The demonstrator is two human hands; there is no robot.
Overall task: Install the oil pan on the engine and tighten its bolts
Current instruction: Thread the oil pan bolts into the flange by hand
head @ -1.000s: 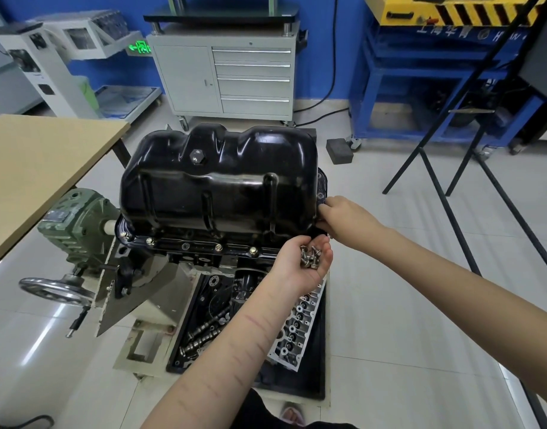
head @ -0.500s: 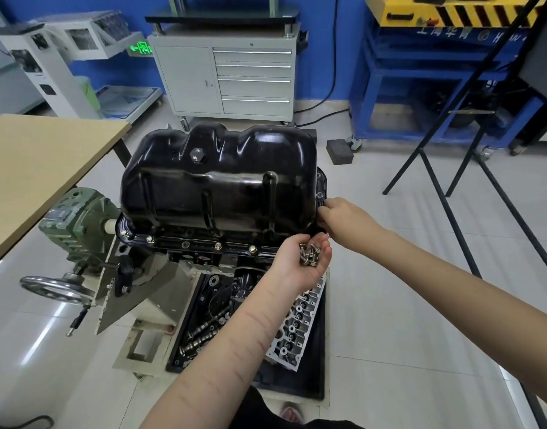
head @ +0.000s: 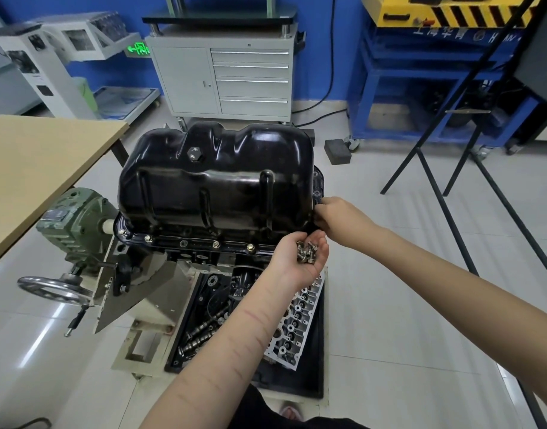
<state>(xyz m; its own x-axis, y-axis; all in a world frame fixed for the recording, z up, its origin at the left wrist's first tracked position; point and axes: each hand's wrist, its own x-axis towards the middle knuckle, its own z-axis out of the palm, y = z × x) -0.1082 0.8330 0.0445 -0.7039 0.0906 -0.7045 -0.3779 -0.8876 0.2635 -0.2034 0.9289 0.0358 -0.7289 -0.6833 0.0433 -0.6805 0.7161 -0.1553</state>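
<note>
**Starting the corner bolt by hand on the pan flange**

Nearest the camera, the left hand (head: 309, 258) is held palm up and cupped, its fingers loosely curled around a small heap of loose bolts (head: 306, 251), just below the near right corner of the oil pan (head: 216, 181). Beneath that forearm, on the floor, a black tray (head: 309, 379) holds a cylinder head (head: 293, 326) and camshafts (head: 204, 332).

Just past the cupped palm, the right hand (head: 337, 219) reaches to the pan's right flange (head: 317, 187) near that corner. Its fingertips are curled in against the flange edge, seemingly pinching a bolt, though the bolt itself is hidden by the hand, so I cannot tell for sure.

The oil pan sits bottom up on the engine (head: 204, 258), which is carried on a stand with a handwheel (head: 53, 287) to the left. Along the near flange several bolts (head: 216, 244) are already in their holes; at least one hole on the right flange looks open.

To do this step well, I would set the bolt square to its hole and turn it with fingertips only until it catches cleanly, backing off if it binds. Keep the left palm level so nothing spills into the tray. Leave every bolt loose until all are started, then tighten in stages, working across the pan.

Farther back stand a wooden desk (head: 33, 162) on the left and a grey drawer cabinet (head: 222, 78) against the blue wall.
</note>
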